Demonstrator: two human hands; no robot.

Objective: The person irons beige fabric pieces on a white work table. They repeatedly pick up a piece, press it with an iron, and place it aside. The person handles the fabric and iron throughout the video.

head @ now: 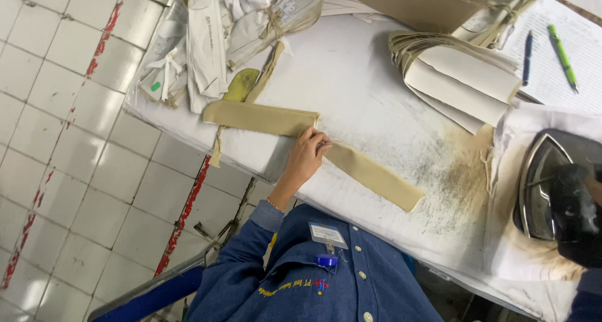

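The tan fabric strip [351,162] lay flat across the white bench [376,96], folded near its middle. The left hand [307,154] pressed open fingers on that fold. The right hand's state could not be told, hidden behind the iron [558,187].

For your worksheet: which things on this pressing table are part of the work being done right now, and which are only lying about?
In use:
left hand, pressing on the tan fabric strip
iron on the padded white table; no right hand shows

Lying about:
two pens on paper
tied bundle of pale pieces
heap of white pieces
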